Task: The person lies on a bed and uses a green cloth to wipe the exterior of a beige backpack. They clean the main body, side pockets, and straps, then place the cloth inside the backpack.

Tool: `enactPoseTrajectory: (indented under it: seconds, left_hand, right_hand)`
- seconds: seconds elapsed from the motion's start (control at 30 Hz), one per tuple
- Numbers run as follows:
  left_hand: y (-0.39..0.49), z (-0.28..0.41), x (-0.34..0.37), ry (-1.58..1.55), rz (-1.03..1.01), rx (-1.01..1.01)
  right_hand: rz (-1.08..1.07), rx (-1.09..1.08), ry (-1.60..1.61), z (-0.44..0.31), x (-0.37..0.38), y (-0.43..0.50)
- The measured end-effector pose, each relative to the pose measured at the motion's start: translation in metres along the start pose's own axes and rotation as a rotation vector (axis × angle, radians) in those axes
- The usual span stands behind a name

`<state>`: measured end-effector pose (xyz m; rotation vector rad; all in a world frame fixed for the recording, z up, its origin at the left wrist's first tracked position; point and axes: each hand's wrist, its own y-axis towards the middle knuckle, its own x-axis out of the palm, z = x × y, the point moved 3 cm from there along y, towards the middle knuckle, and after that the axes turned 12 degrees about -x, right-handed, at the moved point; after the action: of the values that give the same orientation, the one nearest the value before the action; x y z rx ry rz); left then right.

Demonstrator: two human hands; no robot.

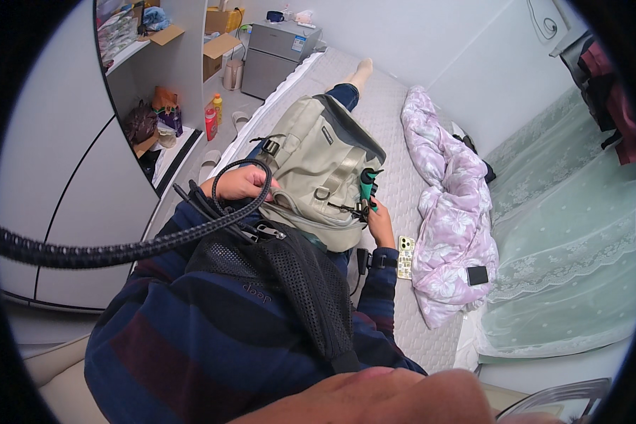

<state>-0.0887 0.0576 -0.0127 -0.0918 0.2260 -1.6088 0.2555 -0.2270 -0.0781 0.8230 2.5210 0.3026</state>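
A beige backpack (302, 153) with a dark grey panel lies across my lap. My left hand (244, 183) pinches the fabric at its near left edge, beside a curved zipper seam. At the near right corner, my right hand (380, 225) grips the side of the pack by the black straps and buckle; some of its fingers are hidden behind them. Just above that hand, a green and black item (368, 185) sits at the pack's side. A black braided cable (138, 254) loops in front of my left wrist. A black mesh bag (312, 281) hangs on my chest.
I sit on a quilted mattress (403, 201). A phone in a patterned case (405, 257) lies right of my sleeve. Beyond it are a floral quilt (450, 212) and a small black square (477, 275). A small fridge (275, 58), bottles (212, 119) and an open wardrobe (148, 69) stand left.
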Motion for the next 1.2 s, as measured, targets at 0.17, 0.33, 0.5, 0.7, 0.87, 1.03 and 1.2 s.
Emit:
enactPoseTrajectory:
  seconds: [0.17,0.33,0.5,0.7,0.87,1.03,1.2]
  left_hand:
    - [0.000,-0.001,-0.002,0.032,0.020,-0.009]
    - [0.000,-0.001,-0.002,0.026,0.014,-0.006]
    - [0.000,-0.001,-0.004,0.076,0.028,-0.002]
    - [0.002,-0.005,-0.003,0.011,0.019,-0.031]
    - [0.001,-0.004,-0.003,0.009,0.018,-0.034]
    - [0.000,-0.003,-0.004,0.051,0.035,-0.020]
    - [0.001,-0.004,-0.004,0.048,0.034,-0.017]
  right_hand:
    - [0.024,-0.012,-0.003,-0.008,-0.003,-0.007]
    - [0.065,0.076,0.148,-0.005,-0.002,-0.018]
    - [0.130,0.074,0.197,-0.002,-0.001,-0.027]
    - [0.227,0.051,0.165,0.006,0.007,-0.029]
    - [0.211,0.074,0.120,0.008,0.003,-0.028]
    - [0.245,0.029,0.183,0.010,-0.001,-0.036]
    - [0.455,0.075,0.205,0.014,-0.017,-0.046]
